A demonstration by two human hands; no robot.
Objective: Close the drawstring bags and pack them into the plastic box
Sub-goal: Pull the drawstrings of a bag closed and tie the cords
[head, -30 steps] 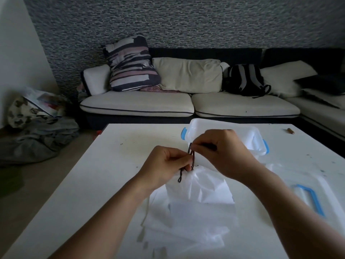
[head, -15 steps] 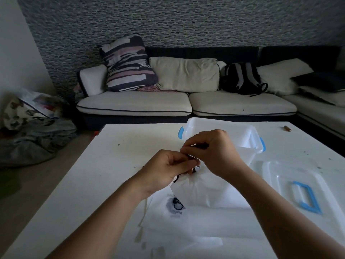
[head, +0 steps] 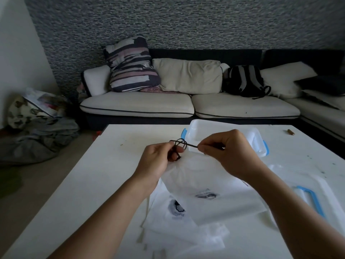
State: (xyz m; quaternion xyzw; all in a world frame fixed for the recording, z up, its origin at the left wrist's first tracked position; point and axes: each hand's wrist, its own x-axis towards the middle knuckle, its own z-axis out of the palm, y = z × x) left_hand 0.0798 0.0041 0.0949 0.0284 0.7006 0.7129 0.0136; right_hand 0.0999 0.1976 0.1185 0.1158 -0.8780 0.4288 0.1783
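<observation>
A white drawstring bag point(head: 196, 176) is lifted above the table, its mouth gathered. My left hand point(head: 158, 159) pinches the gathered neck and a loop of the dark drawstring point(head: 182, 143). My right hand point(head: 227, 152) pinches the other end of the drawstring, pulled taut to the right. Beneath them lies a pile of flat white drawstring bags point(head: 179, 221), some with a dark print. The clear plastic box point(head: 255, 139) with blue clips stands just behind my hands.
The box's clear lid point(head: 308, 193) with a blue handle lies on the white table point(head: 104, 174) at the right. A small brown object point(head: 290, 132) rests near the far right edge. A sofa with cushions and a backpack stands behind the table.
My hands have moved apart, the right one drawing the dark drawstring out to the right into a loop. The bag hangs lower and more spread than before.
</observation>
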